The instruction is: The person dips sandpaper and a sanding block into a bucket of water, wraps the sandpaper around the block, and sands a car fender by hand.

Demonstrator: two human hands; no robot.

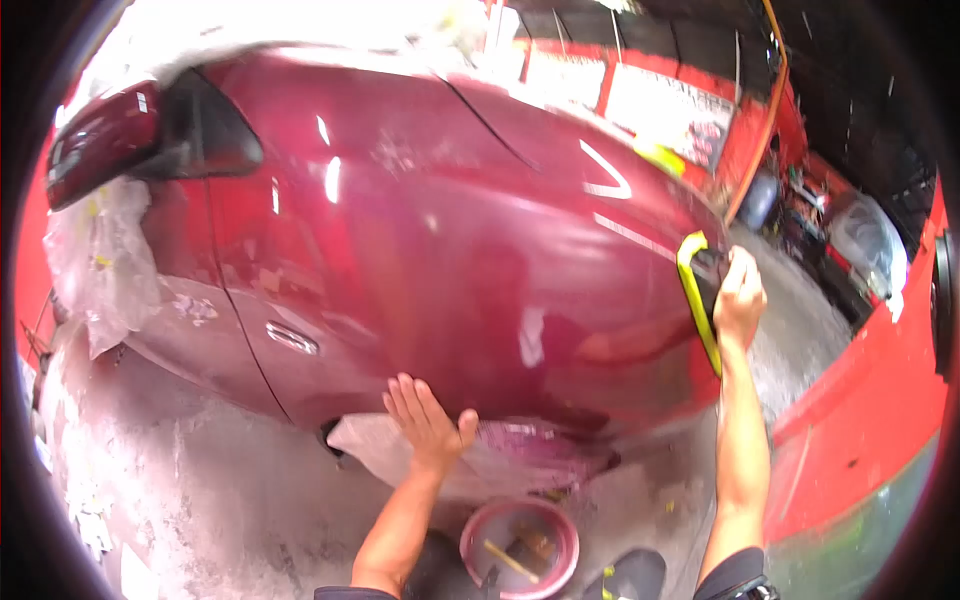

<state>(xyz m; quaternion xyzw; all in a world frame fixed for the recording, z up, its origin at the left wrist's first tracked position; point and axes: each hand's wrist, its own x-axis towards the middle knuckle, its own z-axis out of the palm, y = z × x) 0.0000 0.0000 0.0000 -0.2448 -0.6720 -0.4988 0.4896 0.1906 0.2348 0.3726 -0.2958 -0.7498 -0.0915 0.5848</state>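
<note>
A dark red car body (430, 270) with a glossy fender fills the middle of the view. My left hand (425, 425) is open, fingers stretched, at the fender's lower edge above the wheel arch. Translucent plastic sheeting (375, 450) hangs in the wheel arch beside it. Over at the car's front corner, my right hand (740, 300) is closed, fingers bent by the dark headlight area. Bright yellow tape (697, 300) borders that area, just left of the hand. Whatever lies within the right fingers is hidden.
A pink basin (571, 550) with murky liquid and a stick stands on the floor between my feet. At the left, the side mirror (105, 145) juts out above a plastic sheet (100, 260). A red panel (860, 400) and a loose headlight (868, 240) are at the right.
</note>
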